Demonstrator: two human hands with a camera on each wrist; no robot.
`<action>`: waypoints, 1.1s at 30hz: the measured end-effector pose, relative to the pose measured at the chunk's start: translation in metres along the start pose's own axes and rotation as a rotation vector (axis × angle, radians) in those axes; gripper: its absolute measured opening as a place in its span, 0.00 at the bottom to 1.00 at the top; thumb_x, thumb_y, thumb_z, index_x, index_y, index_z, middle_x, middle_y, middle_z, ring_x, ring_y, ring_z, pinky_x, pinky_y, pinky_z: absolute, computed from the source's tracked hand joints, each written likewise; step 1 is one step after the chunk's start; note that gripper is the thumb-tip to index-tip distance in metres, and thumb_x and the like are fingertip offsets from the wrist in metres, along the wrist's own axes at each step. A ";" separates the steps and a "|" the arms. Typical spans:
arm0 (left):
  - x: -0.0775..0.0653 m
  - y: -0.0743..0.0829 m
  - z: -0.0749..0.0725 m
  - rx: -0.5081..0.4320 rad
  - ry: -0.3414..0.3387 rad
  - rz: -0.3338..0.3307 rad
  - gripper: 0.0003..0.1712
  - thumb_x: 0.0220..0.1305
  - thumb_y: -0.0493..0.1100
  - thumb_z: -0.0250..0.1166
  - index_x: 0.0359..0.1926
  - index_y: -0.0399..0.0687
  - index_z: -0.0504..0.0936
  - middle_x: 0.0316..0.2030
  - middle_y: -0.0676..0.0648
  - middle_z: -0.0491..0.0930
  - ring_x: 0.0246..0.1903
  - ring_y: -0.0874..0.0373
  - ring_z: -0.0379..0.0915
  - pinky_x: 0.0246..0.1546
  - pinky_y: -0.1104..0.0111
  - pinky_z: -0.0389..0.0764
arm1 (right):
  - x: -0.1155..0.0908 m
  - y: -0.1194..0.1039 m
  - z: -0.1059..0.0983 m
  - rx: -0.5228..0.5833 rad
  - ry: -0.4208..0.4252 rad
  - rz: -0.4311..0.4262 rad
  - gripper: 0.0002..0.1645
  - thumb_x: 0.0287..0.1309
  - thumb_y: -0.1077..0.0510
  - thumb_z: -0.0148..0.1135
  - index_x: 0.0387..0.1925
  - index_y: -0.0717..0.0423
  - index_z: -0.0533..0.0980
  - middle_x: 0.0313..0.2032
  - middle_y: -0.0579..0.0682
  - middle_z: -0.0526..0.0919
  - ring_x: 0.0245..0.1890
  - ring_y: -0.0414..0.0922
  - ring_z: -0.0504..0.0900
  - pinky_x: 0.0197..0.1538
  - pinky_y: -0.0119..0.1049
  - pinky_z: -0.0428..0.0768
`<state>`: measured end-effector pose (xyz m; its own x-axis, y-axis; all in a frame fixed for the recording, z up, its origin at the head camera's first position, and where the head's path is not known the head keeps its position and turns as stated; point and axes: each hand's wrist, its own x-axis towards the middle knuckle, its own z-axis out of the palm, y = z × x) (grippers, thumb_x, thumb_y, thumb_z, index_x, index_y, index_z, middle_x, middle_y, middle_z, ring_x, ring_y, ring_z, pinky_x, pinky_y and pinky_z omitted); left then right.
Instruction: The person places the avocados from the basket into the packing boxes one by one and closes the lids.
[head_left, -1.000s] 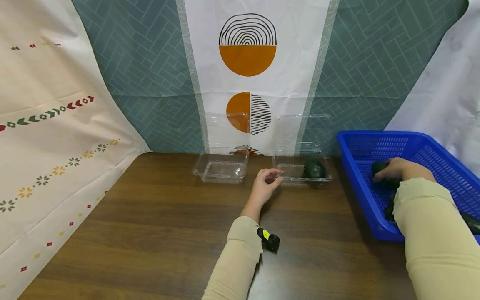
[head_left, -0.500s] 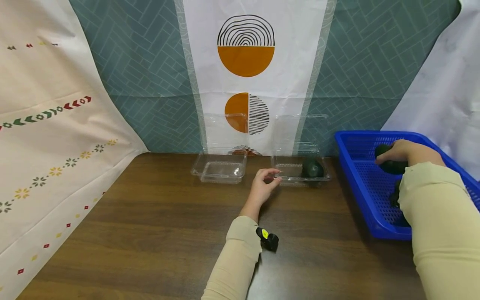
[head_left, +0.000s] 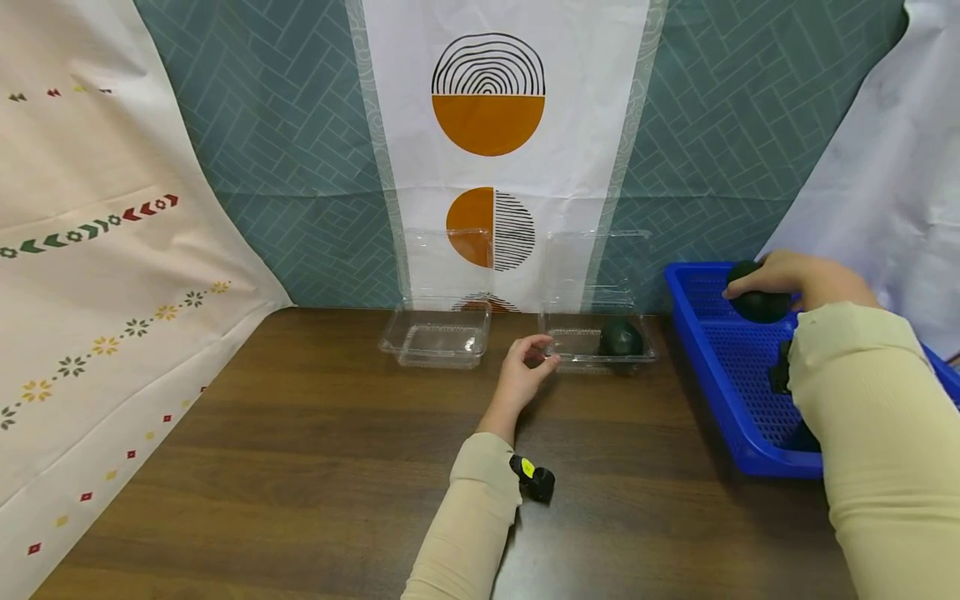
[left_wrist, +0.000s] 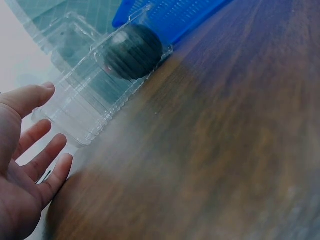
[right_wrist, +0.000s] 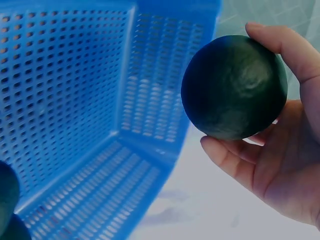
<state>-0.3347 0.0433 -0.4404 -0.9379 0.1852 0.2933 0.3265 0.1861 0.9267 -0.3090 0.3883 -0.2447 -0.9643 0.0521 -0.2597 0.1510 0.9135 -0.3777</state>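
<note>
My right hand (head_left: 810, 279) grips a dark green avocado (head_left: 761, 304) above the far part of the blue basket (head_left: 708, 400). In the right wrist view the avocado (right_wrist: 232, 87) sits between thumb and fingertips. My left hand (head_left: 521, 375) is at the front left corner of the right-hand clear clamshell box (head_left: 573, 342), its fingers spread and loosely bent. The left wrist view shows no plastic between that hand's thumb and fingers; whether a fingertip touches the box I cannot tell. Another avocado (head_left: 621, 337) lies in the right side of that box, whose lid stands raised behind.
A second clear clamshell box (head_left: 438, 337) with its lid up stands to the left. More dark green produce (right_wrist: 6, 192) lies in the basket, partly cut off in the right wrist view. A patterned cloth (head_left: 300, 167) hangs behind the wooden table (head_left: 337, 458).
My right hand has lifted the avocado from the basket floor and moved it up toward the far rim. My left hand has stayed by the box.
</note>
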 end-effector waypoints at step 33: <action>0.000 0.000 -0.001 -0.012 0.003 -0.017 0.20 0.58 0.42 0.66 0.51 0.41 0.75 0.44 0.47 0.72 0.42 0.54 0.72 0.42 0.67 0.74 | 0.016 -0.111 0.012 -0.010 0.020 -0.074 0.57 0.53 0.39 0.59 0.63 0.75 0.44 0.54 0.75 0.56 0.50 0.67 0.65 0.40 0.52 0.76</action>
<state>-0.3349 0.0428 -0.4405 -0.9437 0.1794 0.2778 0.3088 0.1780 0.9343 -0.3384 0.2829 -0.2179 -0.9768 -0.0077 -0.2138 0.0773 0.9192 -0.3861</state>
